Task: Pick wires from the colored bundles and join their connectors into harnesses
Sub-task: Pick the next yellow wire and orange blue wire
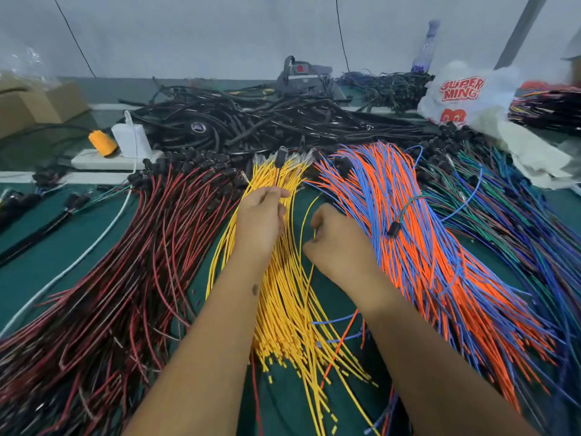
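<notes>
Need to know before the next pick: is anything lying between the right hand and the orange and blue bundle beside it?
Nothing visible does. The right hand, pinching a single yellow wire, sits right against the left edge of the orange and blue bundle, with no object between them.

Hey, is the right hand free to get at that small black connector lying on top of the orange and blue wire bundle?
Probably yes. The small black connector lies exposed on top of the orange and blue wire bundle, just right of the right hand, with nothing over it. But that hand seems to pinch a single yellow wire, so it isn't free.
</notes>
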### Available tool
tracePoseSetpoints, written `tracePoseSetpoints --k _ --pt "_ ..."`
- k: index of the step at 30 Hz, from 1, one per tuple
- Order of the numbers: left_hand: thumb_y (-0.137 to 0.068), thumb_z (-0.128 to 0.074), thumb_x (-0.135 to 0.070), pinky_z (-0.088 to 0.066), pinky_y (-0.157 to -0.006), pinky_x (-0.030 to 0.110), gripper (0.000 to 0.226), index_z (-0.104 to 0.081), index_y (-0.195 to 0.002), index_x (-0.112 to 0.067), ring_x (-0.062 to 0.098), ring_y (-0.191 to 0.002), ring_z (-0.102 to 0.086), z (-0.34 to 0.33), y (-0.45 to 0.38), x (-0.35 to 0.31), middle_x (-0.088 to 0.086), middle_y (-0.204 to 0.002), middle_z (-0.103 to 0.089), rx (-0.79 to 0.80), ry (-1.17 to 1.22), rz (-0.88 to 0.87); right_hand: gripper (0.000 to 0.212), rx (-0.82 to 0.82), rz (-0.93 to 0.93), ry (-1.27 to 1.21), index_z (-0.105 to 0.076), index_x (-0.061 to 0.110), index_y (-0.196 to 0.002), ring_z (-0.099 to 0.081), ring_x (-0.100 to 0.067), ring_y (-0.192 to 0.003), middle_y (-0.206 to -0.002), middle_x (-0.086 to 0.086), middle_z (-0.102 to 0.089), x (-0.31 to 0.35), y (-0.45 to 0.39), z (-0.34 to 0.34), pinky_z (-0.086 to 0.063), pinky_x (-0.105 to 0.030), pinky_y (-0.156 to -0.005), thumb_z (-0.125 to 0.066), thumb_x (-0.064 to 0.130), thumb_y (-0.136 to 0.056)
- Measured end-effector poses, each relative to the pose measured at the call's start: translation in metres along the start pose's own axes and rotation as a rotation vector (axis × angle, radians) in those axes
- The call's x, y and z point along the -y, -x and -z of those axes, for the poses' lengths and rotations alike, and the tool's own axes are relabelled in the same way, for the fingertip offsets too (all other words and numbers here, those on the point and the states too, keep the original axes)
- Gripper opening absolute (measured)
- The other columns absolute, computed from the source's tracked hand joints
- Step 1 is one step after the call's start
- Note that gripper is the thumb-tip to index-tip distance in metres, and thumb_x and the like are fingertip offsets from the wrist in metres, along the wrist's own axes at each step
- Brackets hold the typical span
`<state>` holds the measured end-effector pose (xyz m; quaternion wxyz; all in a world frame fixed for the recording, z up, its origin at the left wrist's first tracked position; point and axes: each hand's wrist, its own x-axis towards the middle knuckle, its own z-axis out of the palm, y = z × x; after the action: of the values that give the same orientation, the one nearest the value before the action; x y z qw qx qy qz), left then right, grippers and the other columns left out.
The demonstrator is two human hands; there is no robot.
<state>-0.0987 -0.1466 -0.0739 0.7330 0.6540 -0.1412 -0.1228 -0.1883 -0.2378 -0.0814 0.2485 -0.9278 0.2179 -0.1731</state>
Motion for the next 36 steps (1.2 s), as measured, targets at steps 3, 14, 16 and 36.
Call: tracePoseSetpoints --k 3,14,16,36 --pt "-0.101 -0.037 -0.012 -0.042 -0.042 0.017 0.030 -0.058 -0.079 -0.012 0.005 -0.044 -0.049 0.002 0.007 0.000 -0.008 -0.052 -0.057 -0.057 0.082 -0.008 0.028 -0.022 -0.007 -0.019 -0.050 0.016 -0.101 -0.059 -0.030 -0.084 -0.089 -0.005 -0.062 -0.002 0.002 0.001 -0.048 -0.038 -0.067 -0.059 0.008 -0.076" --pt "-0.102 -0.036 -0.009 -0.049 -0.045 0.018 0.024 -0.057 -0.091 -0.011 0.009 -0.049 -0.062 0.002 0.008 -0.007 0.006 -0.080 -0.066 0.002 0.203 0.113 0.026 -0.130 -0.028 0.365 -0.036 0.015 -0.072 -0.058 -0.035 -0.078 -0.074 -0.005 -0.052 -0.004 0.001 0.003 -0.021 -0.025 -0.049 -0.053 0.021 -0.090" --pt "-0.102 -0.040 -0.012 -0.051 -0.048 0.019 0.022 -0.058 -0.089 -0.009 0.012 -0.053 -0.065 -0.002 0.011 -0.008 0.008 -0.077 -0.068 0.039 0.319 0.182 0.017 -0.121 -0.031 0.335 -0.041 0.016 -0.078 -0.058 -0.034 -0.080 -0.079 -0.007 -0.051 -0.004 0.001 0.002 -0.017 -0.026 -0.048 -0.052 0.020 -0.090" --pt "-0.101 -0.039 -0.008 -0.059 -0.074 0.027 0.025 -0.063 -0.096 -0.001 0.024 -0.090 -0.066 -0.019 0.020 -0.002 0.015 -0.097 -0.066 0.032 0.322 0.213 0.038 -0.183 -0.055 0.206 -0.029 0.016 -0.061 -0.036 -0.030 -0.065 -0.061 0.000 -0.030 -0.004 0.003 0.010 -0.015 -0.029 -0.047 -0.057 0.023 -0.086"
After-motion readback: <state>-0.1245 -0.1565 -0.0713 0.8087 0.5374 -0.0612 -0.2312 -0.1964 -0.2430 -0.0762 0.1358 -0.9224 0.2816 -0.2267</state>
